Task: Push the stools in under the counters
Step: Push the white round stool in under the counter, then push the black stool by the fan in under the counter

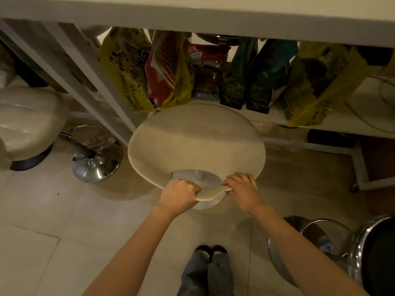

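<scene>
Left – padded stool (pixel 30 122) with chrome base (pixel 97 154), parked beside the desk's white frame. Centre – beige stool (pixel 196 144) on a white base, its far edge just under the desk (pixel 213 16) rim, touching the coffee bags (pixel 128 73) on the lower shelf (pixel 342 122). Left hand (pixel 178 196) and right hand (pixel 242 189) both curl round the seat's near handle tab, one each side. Right – a chrome-rimmed stool (pixel 376 253) out on the tiled floor (pixel 42 231), well apart from the desk.
</scene>
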`<action>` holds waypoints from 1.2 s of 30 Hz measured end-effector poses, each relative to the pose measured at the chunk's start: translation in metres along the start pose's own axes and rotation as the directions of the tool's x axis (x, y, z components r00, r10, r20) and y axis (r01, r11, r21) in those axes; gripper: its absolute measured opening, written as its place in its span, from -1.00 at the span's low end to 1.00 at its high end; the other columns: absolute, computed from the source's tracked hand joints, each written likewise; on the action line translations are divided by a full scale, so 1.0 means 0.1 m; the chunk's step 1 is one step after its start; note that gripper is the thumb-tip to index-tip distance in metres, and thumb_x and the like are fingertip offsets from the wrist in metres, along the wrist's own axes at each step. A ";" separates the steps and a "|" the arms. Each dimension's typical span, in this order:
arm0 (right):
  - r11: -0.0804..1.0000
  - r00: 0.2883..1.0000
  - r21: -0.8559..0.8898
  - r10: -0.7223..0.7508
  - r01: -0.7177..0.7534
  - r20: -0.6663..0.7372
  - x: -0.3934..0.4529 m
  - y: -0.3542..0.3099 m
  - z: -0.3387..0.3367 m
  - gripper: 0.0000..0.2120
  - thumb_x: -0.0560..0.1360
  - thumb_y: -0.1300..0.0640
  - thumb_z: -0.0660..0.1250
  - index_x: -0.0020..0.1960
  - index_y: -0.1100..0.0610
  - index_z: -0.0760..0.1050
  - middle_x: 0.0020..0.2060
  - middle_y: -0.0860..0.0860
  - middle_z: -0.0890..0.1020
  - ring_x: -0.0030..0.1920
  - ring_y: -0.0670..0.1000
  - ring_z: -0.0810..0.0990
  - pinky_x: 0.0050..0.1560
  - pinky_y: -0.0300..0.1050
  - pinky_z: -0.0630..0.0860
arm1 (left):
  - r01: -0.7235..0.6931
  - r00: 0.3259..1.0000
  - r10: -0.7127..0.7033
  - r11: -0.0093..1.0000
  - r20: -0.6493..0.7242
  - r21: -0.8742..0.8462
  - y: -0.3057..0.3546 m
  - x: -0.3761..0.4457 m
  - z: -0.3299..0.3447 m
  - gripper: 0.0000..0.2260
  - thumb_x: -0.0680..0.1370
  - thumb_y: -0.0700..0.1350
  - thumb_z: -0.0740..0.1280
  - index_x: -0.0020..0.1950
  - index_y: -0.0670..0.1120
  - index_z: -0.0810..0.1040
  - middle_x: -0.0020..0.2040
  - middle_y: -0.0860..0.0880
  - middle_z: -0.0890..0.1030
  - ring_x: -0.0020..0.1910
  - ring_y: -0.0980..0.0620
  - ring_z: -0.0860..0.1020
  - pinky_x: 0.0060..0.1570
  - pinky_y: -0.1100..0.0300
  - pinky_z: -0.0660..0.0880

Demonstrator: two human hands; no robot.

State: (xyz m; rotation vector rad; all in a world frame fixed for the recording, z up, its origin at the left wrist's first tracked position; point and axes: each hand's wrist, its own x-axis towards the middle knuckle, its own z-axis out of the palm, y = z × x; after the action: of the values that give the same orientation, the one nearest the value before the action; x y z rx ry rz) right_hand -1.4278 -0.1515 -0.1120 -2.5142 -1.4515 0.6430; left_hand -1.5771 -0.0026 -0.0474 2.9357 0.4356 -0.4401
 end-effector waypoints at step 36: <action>0.776 0.489 0.188 0.544 -0.602 -0.682 -3.98 0.74 -1.62 -0.19 0.46 -0.13 0.33 0.51 0.06 -0.07 0.46 0.04 0.26 0.47 0.05 0.11 0.45 -0.01 0.03 | -0.734 0.663 0.665 0.668 -0.343 -0.122 3.72 -0.37 -1.27 -0.24 0.42 0.41 0.08 0.50 0.04 0.06 0.53 -0.06 0.13 0.49 -0.04 0.09 0.43 -0.04 0.10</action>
State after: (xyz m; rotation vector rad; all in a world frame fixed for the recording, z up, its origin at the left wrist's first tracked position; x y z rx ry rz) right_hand -1.4702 -0.5189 0.1187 -2.7895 -0.3309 -0.3611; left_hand -1.4645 -0.3421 0.1202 2.6182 -0.6051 0.1277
